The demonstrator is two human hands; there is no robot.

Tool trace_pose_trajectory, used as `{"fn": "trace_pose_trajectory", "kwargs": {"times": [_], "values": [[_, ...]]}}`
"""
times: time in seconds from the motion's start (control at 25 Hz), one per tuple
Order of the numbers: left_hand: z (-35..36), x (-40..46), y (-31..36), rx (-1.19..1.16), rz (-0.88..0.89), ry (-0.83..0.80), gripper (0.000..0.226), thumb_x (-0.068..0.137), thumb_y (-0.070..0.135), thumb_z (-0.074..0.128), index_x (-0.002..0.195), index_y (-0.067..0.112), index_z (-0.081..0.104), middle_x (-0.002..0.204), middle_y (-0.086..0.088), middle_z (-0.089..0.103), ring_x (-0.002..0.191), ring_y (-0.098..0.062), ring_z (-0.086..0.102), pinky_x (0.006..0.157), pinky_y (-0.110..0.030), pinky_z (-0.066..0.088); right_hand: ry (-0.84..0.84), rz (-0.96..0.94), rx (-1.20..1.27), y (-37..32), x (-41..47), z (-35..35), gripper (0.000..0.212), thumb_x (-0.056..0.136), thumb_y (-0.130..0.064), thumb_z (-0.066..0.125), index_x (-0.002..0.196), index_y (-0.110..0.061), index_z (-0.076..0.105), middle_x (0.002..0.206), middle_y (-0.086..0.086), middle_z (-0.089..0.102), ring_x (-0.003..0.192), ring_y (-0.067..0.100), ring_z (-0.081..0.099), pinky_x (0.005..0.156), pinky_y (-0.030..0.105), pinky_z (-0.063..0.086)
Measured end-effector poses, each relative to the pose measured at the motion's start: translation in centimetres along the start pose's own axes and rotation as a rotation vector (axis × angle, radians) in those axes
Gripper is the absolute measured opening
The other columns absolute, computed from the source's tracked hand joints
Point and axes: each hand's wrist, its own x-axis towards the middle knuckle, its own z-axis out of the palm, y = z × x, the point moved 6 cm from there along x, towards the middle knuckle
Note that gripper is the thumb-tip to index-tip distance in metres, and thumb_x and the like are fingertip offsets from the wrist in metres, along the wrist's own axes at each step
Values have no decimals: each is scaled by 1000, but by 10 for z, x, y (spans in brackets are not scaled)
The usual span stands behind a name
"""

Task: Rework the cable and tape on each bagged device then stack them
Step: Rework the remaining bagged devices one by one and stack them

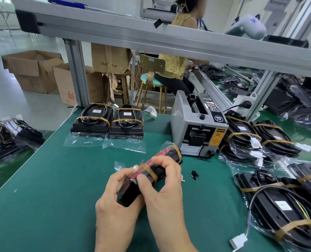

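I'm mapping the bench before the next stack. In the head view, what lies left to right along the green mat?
Heap of bagged black devices at the left edge → two bagged black devices side by side → grey tape dispenser machine → pile of bagged black devices on the right.

Black bagged device (151, 177), tan-taped, tilted, above mat

The bagged device (151, 176) is partly covered by both hands, its cable out of sight. Right of the tape dispenser (196, 131), the device pile (287, 197) is cut by the frame edge. Label print there is too small to read.
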Motion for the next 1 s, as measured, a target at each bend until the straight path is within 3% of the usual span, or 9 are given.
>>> {"fn": "trace_pose_trajectory", "kwargs": {"times": [0.08, 0.2, 0.4, 0.48, 0.56, 0.64, 0.76, 0.88, 1.0], "values": [[-2, 2, 0, -1, 10, -28, 62, 54, 9, 88, 95, 48, 62, 96, 23, 71, 87, 6, 65, 76, 0, 42, -46, -45, -106, -5, 5, -10, 43, 59, -39, 70, 99, -42, 53, 111, -29, 46, 115, -2, 46, 104, 39, 36], [-18, 9, 1, -63, 28, -98, 57, 49, 21, 90, 98, 39, 66, 99, 13, 73, 89, 0, 67, 85, -8, 46, -37, -154, -257, -15, 28, -45, 39, 61, -34, 68, 97, -44, 57, 117, -28, 50, 121, -3, 44, 109, 42, 30], [-44, 18, 2, -101, -45, -235, 55, 54, -12, 80, 99, 16, 65, 101, 1, 74, 92, -5, 67, 90, -15, 49, -533, -69, -405, 9, 58, -57, 41, 81, -19, 67, 110, -47, 60, 123, -35, 52, 123, -13, 40, 115, 33, 24], [-47, 21, 19, 115, 38, -216, 62, 59, 9, 86, 114, 23, 60, 122, 7, 66, 113, 1, 57, 101, -11, 37, -617, -25, -338, 18, 62, -56, 41, 83, -24, 66, 116, -46, 58, 123, -33, 55, 120, -15, 43, 106, 19, 31], [-36, 26, 54, 435, 237, -169, 64, 65, 41, 69, 126, 33, 53, 135, 20, 51, 127, 3, 41, 108, -15, 26, -642, -12, -285, 23, 65, -54, 36, 83, -32, 63, 115, -47, 58, 117, -33, 58, 114, -15, 47, 97, 13, 32], [-5, 32, 79, 598, 327, -241, 54, 72, 54, 56, 124, 39, 54, 129, 27, 51, 125, 3, 41, 101, -16, 29, -631, 30, -185, 26, 67, -54, 27, 83, -35, 60, 110, -43, 62, 97, -31, 60, 96, -9, 53, 88, 13, 36], [36, 47, 81, 844, 175, -363, 25, 84, 50, 58, 107, 41, 61, 109, 21, 61, 111, -5, 54, 89, -20, 39, -588, 29, -98, 25, 70, -54, 15, 85, -28, 65, 98, -35, 69, 82, -21, 59, 77, -2, 50, 78, 18, 38], [43, 60, 67, 835, 4, -398, 8, 84, 41, 62, 81, 35, 68, 83, 13, 67, 88, -12, 61, 78, -28, 48, -550, -3, -122, 18, 76, -53, 10, 84, -23, 71, 85, -34, 72, 78, -17, 62, 70, 0, 47, 76, 25, 37], [42, 60, 64, 876, 40, -321, 10, 85, 37, 60, 78, 33, 67, 79, 11, 68, 82, -16, 60, 70, -28, 46, -579, -58, -150, 10, 79, -49, 11, 84, -22, 72, 81, -33, 72, 87, -13, 65, 72, 0, 51, 76, 26, 39]]}}
